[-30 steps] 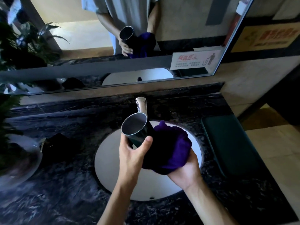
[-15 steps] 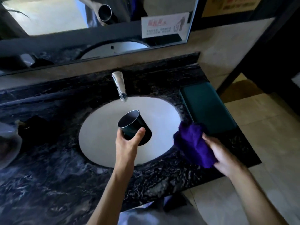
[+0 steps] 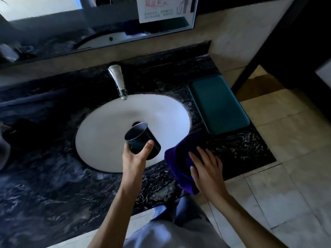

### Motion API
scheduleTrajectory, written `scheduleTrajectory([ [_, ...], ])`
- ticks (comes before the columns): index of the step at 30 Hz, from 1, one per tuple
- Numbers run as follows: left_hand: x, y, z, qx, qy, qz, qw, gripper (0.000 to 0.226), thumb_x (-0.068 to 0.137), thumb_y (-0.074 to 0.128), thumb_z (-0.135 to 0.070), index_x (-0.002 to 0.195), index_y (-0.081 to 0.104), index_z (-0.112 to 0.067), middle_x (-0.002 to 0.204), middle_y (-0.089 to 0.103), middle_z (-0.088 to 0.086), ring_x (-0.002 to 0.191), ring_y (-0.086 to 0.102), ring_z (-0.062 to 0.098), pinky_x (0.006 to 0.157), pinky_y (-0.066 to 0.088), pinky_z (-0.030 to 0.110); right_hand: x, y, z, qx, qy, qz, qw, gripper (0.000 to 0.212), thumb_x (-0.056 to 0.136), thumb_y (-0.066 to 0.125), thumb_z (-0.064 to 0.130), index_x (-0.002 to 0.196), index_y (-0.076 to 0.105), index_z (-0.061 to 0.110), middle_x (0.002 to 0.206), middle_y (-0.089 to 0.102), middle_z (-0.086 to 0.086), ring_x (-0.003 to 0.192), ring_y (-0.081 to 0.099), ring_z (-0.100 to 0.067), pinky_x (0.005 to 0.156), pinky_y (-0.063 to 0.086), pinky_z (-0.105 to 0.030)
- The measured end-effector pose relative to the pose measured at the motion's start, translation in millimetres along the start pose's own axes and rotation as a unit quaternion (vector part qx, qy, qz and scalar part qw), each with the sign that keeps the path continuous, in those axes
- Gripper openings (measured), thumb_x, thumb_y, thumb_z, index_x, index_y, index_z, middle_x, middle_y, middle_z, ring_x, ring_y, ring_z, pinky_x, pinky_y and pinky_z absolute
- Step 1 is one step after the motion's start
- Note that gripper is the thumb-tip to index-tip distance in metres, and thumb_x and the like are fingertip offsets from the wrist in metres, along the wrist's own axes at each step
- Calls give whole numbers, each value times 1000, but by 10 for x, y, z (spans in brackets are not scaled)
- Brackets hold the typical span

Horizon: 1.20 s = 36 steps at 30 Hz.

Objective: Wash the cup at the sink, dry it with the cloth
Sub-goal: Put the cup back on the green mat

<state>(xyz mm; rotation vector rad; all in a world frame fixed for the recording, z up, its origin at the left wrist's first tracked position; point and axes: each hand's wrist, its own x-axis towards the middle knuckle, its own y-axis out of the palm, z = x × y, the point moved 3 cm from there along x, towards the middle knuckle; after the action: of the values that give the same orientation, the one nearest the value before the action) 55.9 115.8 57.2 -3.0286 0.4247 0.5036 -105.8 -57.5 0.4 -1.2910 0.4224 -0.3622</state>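
The left hand (image 3: 135,159) holds the dark, round metal cup (image 3: 141,139) above the white oval sink basin (image 3: 107,133), near the basin's front right; its grip is curled round the cup's lower body, thumb across the near side, fingers wrapped behind. The cup is tilted, its open mouth turned up and away toward the chrome tap spout (image 3: 118,81), which stands at the back rim of the basin. The right hand (image 3: 206,167) lies flat on the crumpled purple cloth (image 3: 180,158), fingers straight and spread, its grip loose and closed round nothing. The cloth sits on the black, white-veined marble table (image 3: 44,185) just right of the basin, one end hanging over the table's front edge. Behind the cloth, on the same table, lies a flat teal rectangular tray (image 3: 218,104), apart from the cloth. A mirror (image 3: 53,18) runs along the wall above, with a white printed notice (image 3: 164,8) at its lower right corner. Beige floor tiles (image 3: 286,158) show to the right
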Motion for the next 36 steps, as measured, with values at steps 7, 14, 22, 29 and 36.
scheduleTrajectory([
  [7,-19,55,71,18,23,-1,1000,83,70,82,-49,141,55,-16,127,71,7,116,68,19,94,53,30,311,321,-9,-50,-116,91,988,63,97,43,60,156,37,38,167,33,-9,154,25,-41,116,22,-71],
  [14,-69,76,131,50,31,-7,998,69,69,83,-51,128,57,-28,123,71,1,113,68,14,96,54,34,62,546,47,-44,-93,43,994,70,94,48,62,156,38,31,164,36,-17,152,27,-46,116,17,-71],
  [22,-78,332,224,79,48,28,995,65,74,88,-32,127,55,-15,121,69,5,111,68,14,97,57,39,222,49,158,242,-8,88,966,78,96,40,63,160,32,19,169,24,-2,158,18,-26,127,11,-48],
  [29,-68,657,71,94,109,12,990,73,69,91,-38,127,53,-18,112,74,-9,103,72,5,85,59,27,629,-706,436,524,-65,104,843,87,85,77,37,157,31,20,152,46,21,138,40,15,108,33,-5],
  [36,-53,922,-49,109,158,-49,980,68,75,88,-19,131,50,-29,118,66,-41,107,67,-11,84,49,5,1001,-860,217,529,-109,139,830,79,81,82,14,148,43,27,136,57,34,134,52,5,109,45,-22],
])
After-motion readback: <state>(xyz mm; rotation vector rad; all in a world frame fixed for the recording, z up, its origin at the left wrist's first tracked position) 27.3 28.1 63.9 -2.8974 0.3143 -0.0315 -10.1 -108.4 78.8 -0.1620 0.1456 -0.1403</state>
